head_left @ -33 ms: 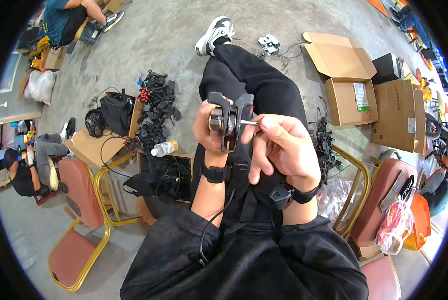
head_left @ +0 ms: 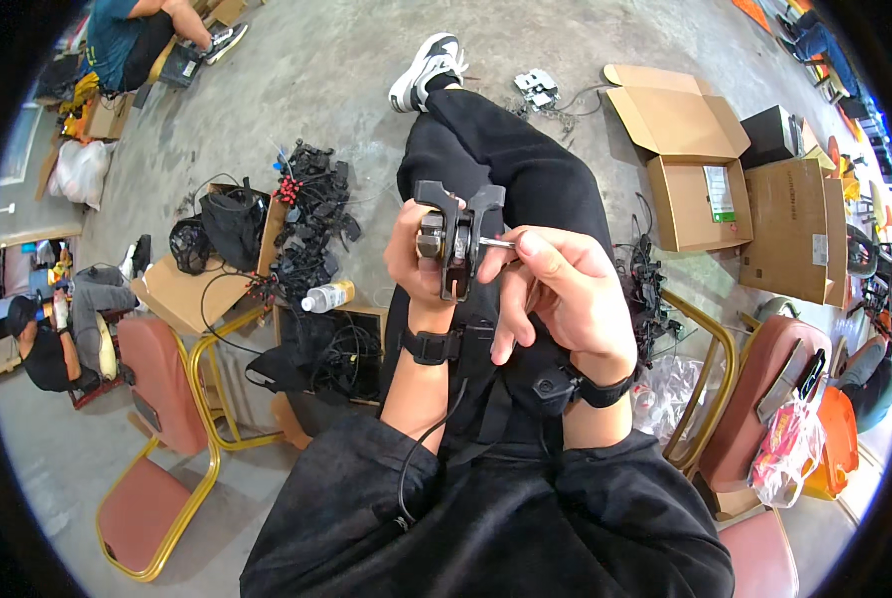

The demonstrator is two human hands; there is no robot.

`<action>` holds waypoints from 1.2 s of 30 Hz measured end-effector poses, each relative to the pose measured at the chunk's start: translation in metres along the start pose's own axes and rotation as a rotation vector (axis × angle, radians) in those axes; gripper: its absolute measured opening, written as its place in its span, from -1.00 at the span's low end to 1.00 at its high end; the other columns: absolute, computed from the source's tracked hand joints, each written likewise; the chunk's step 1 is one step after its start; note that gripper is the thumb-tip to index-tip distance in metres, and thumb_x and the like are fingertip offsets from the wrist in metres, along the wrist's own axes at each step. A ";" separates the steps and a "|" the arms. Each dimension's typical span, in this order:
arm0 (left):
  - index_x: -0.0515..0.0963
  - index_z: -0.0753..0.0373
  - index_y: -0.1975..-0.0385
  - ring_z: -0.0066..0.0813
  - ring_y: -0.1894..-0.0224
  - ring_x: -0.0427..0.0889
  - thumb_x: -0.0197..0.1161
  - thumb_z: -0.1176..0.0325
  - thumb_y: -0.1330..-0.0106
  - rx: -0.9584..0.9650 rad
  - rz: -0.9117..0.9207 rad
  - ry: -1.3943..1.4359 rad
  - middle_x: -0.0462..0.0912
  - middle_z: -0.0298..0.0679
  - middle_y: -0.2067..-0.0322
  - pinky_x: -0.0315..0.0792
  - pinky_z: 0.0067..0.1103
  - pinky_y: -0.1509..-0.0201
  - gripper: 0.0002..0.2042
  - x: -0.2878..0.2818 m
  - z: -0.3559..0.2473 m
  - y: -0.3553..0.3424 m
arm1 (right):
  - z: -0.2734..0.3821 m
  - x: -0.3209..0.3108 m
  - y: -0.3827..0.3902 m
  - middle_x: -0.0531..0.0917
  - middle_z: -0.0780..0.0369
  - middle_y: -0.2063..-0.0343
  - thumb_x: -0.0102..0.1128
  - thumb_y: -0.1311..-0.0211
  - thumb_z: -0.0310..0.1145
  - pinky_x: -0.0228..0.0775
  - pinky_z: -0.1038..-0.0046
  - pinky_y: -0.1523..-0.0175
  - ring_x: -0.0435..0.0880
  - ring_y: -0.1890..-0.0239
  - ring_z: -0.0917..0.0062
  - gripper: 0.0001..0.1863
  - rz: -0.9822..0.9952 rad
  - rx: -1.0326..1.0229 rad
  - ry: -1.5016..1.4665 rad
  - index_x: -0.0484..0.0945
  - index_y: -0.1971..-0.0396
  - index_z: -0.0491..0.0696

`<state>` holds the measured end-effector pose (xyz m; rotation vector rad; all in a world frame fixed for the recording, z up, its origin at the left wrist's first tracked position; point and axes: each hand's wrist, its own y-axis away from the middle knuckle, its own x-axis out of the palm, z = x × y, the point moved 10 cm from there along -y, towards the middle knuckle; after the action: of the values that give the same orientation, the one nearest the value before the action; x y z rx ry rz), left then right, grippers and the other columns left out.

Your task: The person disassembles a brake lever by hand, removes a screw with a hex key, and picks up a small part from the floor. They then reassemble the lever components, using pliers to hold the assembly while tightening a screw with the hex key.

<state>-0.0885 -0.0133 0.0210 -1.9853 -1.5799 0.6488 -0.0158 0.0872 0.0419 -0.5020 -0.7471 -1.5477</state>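
Note:
Above my lap, my left hand (head_left: pixel 406 254) is closed around a black forked device (head_left: pixel 456 244), its two prongs pointing away from me. Metal parts show between its black sides, and a silvery piece sits at its left. My right hand (head_left: pixel 571 294) pinches a thin metal rod (head_left: pixel 496 244) between thumb and forefinger. The rod's left end meets the device's right side; how it sits inside is hidden. The other right fingers are loosely curled. A black strap with a small unit (head_left: pixel 431 347) is on my left wrist, and a similar one (head_left: pixel 556 389) is on my right.
Left of my legs lie a heap of black parts and cables (head_left: pixel 311 199), a bottle (head_left: pixel 328 296) and an open carton (head_left: pixel 197 294). Cartons (head_left: pixel 700 199) stand at the right. Chairs (head_left: pixel 167 389) flank me, one with a plastic bag (head_left: pixel 790 448). Other people sit farther off.
The curled fingers of my right hand have shifted very slightly. Both hands keep their holds on the device and the rod.

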 end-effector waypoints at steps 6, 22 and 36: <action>0.44 0.39 0.34 -0.33 0.35 0.56 -0.16 -0.12 -0.34 -0.144 -0.036 -0.015 0.56 -0.12 0.40 0.41 -0.52 0.24 -0.44 -0.007 0.021 0.014 | 0.016 -0.007 0.007 0.44 0.34 0.79 -0.13 -0.38 -0.31 0.11 0.72 0.64 0.27 0.78 0.76 -0.67 -0.171 -0.057 0.499 0.53 0.36 -0.26; 0.48 0.39 0.32 -0.27 0.35 0.63 -0.02 -0.09 -0.30 -0.021 0.007 0.123 0.62 -0.05 0.40 0.47 -0.49 0.25 -0.48 -0.003 0.000 -0.006 | 0.055 0.030 0.017 0.45 0.27 0.62 0.24 0.08 -0.53 0.18 0.44 0.35 0.39 0.54 0.43 -0.87 -0.057 -0.772 1.223 0.57 0.44 -0.13; 0.48 0.42 0.47 -0.31 0.40 0.60 -0.11 -0.16 -0.31 -0.105 0.058 -0.104 0.60 -0.08 0.45 0.44 -0.51 0.31 -0.39 -0.004 0.004 -0.003 | 0.043 0.027 0.012 0.49 0.21 0.57 0.23 0.02 -0.49 0.27 0.38 0.25 0.44 0.44 0.33 -0.88 -0.030 -0.676 1.241 0.54 0.43 -0.14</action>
<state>-0.0943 -0.0166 0.0199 -2.1109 -1.6534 0.7153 -0.0121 0.0990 0.0925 0.0659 0.7359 -1.7445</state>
